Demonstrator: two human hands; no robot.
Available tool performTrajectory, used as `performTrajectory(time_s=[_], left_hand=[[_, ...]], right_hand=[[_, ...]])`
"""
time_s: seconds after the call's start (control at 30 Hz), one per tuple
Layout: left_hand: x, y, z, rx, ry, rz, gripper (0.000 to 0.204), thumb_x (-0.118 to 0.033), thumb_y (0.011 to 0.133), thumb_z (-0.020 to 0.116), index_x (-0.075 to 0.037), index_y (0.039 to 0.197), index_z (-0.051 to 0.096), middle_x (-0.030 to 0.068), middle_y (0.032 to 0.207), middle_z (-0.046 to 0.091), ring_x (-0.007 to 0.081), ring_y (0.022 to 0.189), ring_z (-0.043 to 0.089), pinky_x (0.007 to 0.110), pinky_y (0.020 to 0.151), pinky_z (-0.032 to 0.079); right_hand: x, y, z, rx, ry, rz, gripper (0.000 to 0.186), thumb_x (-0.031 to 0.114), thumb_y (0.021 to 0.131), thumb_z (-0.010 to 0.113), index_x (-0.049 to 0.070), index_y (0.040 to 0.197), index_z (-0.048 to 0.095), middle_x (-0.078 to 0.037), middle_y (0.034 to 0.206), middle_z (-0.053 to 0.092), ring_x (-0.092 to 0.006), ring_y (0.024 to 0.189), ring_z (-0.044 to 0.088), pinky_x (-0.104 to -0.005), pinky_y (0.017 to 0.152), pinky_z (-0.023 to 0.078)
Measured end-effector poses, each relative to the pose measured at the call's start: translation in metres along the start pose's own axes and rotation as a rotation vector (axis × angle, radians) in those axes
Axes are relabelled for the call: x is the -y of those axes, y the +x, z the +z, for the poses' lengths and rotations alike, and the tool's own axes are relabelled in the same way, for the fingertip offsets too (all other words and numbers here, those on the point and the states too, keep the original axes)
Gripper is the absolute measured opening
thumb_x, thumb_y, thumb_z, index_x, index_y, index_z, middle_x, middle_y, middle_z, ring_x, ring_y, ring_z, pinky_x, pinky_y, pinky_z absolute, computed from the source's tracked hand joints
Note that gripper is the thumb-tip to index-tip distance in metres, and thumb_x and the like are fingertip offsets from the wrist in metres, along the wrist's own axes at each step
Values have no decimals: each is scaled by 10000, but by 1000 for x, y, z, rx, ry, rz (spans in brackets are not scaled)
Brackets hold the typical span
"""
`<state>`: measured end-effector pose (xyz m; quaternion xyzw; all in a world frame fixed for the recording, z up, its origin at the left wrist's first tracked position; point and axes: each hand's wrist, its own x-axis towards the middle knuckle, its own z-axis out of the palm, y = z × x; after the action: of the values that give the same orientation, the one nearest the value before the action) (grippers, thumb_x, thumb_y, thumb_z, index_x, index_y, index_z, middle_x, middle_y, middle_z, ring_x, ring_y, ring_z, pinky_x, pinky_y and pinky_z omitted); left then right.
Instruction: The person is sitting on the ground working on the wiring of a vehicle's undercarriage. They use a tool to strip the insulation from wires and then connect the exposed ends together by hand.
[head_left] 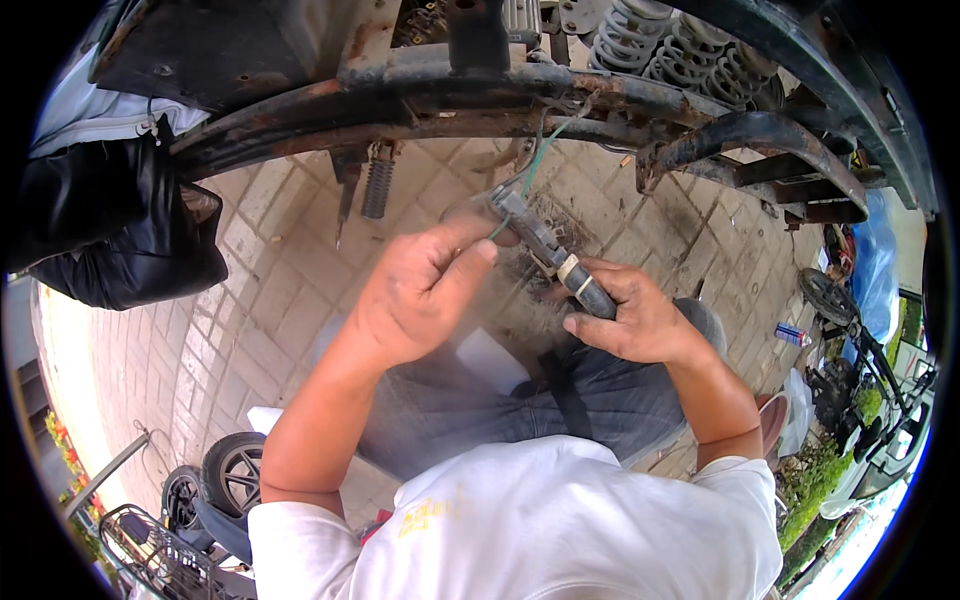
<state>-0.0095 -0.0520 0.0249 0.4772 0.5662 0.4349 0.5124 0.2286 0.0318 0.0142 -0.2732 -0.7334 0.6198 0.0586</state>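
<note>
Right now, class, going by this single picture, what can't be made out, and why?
All in the head view:
Green wire: lower end, hidden at the left hand.
Right hand: parts of its fingers, behind the hand tool.
Coil springs: upper parts, cut off by the top edge and black frame.
Can: print too small.

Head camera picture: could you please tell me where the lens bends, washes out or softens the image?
In the head view, the rusty frame bar appears bowed, probably by the fisheye lens, and the corners are black; in the same view, the paving nearly washes out toward the left rim; also there, pale haze softens the lap area below the dark-handled tool.
</note>
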Motion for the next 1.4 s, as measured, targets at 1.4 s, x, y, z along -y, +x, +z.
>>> performTrajectory(time_s=[1.4], left_hand=[[-28,-4,5,193,714,476,79,-65,818,593,5,854,588,145,805,607,322,747,577,372,679,455]], right_hand=[[-21,-4,31,-476,74,-349,478,330,794,746,20,1136,622,-159,1290,521,-286,1219,473,-399,1011,381]])
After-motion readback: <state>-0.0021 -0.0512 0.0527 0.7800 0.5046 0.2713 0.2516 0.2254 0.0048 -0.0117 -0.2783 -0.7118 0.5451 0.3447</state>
